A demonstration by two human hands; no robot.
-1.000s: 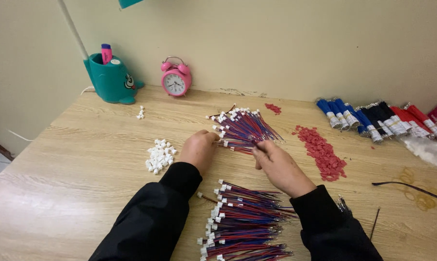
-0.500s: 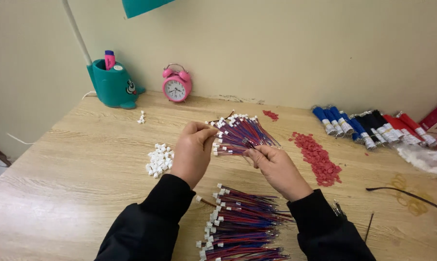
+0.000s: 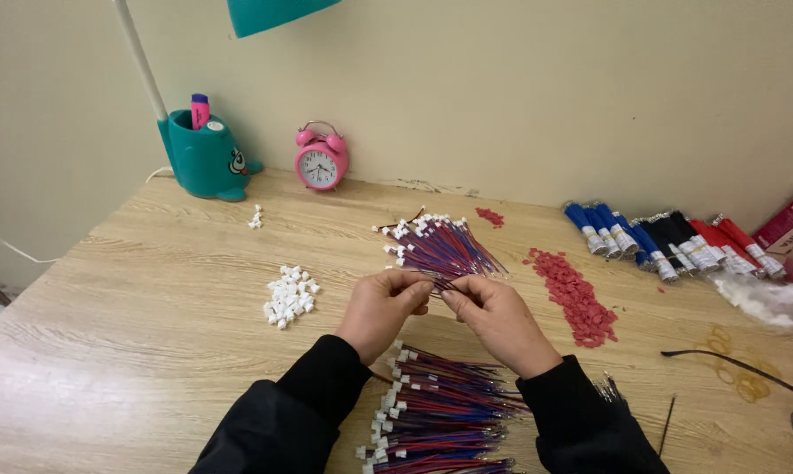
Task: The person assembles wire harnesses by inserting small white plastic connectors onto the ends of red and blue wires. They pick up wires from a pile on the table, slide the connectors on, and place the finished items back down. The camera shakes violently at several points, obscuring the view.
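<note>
Item in hand: your left hand (image 3: 380,309) and right hand (image 3: 495,316) meet at centre frame, fingertips of both pinched together on a thin wire (image 3: 433,283); the step looks like fitting or checking one wire end, and the next move likely calls for a steady, fine pinch. Upper pile of red-blue wires (image 3: 437,246) just beyond; lower wire pile (image 3: 440,412) between your sleeves. White connectors (image 3: 288,296) left, red bits (image 3: 575,294) right. Surface: pale wooden table (image 3: 133,351); pink alarm clock (image 3: 321,161) against a cream wall.

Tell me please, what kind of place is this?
Probably a home desk used for small assembly piecework: a wooden table against a wall, a desk lamp and pink alarm clock, plus wire bundles and white connectors.
</note>
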